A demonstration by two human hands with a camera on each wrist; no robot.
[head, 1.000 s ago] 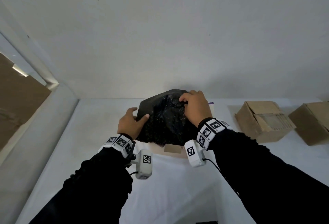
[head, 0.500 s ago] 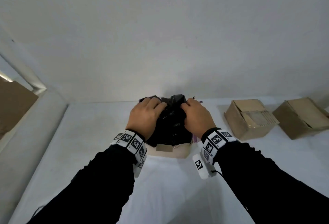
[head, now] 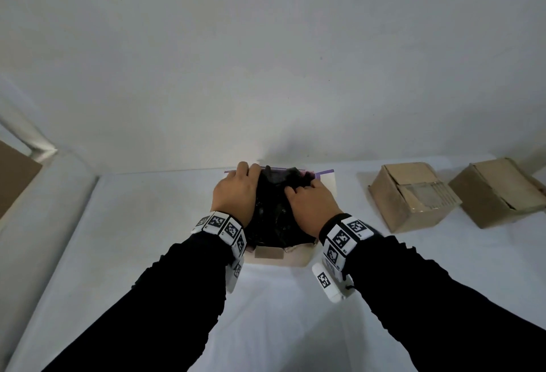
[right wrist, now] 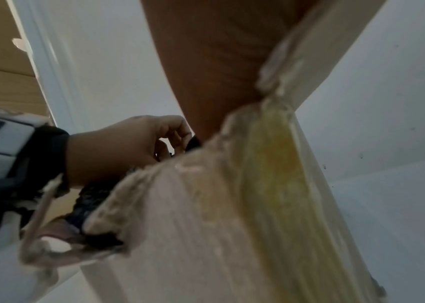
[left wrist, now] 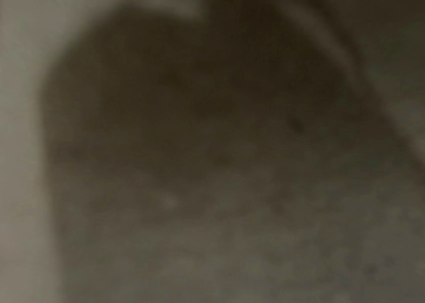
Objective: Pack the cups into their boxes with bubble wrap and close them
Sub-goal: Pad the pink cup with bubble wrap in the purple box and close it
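A crumpled bundle of black bubble wrap (head: 271, 215) sits in an open white box (head: 280, 258) with a purple-edged far flap, in the middle of the table. My left hand (head: 236, 194) curls over the bundle's left and far side. My right hand (head: 310, 206) grips its right side, fingers dug into the wrap. The right wrist view shows the left hand (right wrist: 128, 147) pinching the black wrap (right wrist: 89, 203) just behind the box's torn edge (right wrist: 206, 205). The wrap hides any cup inside. The left wrist view is dark and blurred.
Two brown cardboard boxes stand at the right of the white table (head: 147, 238): a nearer one (head: 410, 194) with a taped top and another (head: 499, 191) beyond it. The wall rises right behind the white box. A raised ledge runs along the table's left side.
The spread-out bundle has been squeezed narrower and pushed down into the white box. My left hand has moved from its left side onto its top, close to my right hand.
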